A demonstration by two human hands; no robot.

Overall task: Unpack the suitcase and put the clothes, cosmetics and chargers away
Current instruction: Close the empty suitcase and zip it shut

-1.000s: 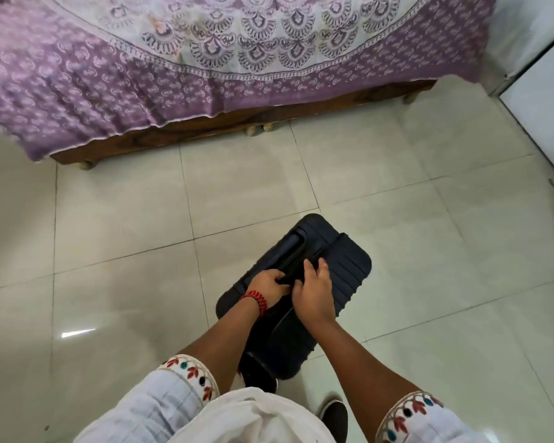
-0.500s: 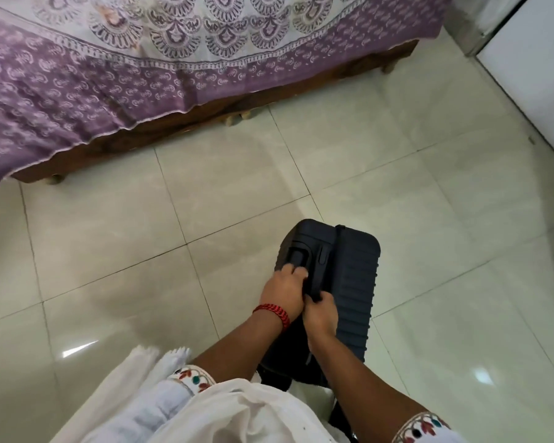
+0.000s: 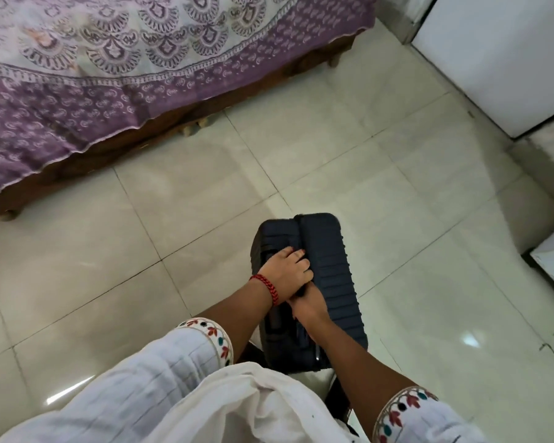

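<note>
- Looking straight down from the head camera: a dark ribbed hard-shell suitcase [image 3: 336,282] stands upright on the pale glossy tile floor [image 3: 429,219]; its two halves are closed, with the seam running along the top
- The suitcase sits right in front of the person's body, low in the middle of the view and well apart from the bed
- left hand [image 3: 285,273] sits on top of the case near the seam; the fingers are bent and clamped down over the top, so it's gripping the case rather than lying flat
- There's a red braided bracelet [image 3: 267,287] on that wrist
- right hand [image 3: 307,303] is tucked just under the left one, touching it; its fingers close around a dark part on top of the case (looks like a handle, but most of it is covered, so I can't say for sure)
- Both forearms are bare up to white sleeves [image 3: 173,362] with red and teal embroidered cuffs; loose white cloth [image 3: 237,410] bunches at the bottom of the view
- Something dark pokes out below the case near the person's body; too hidden to tell what it is
- The bed [image 3: 160,132] runs across the upper left on a brown wooden frame with short legs; a purple and white printed bedspread [image 3: 109,75] hangs over its edge
- A white cabinet [image 3: 499,59] stands at the upper right, past the end of the bed
</note>
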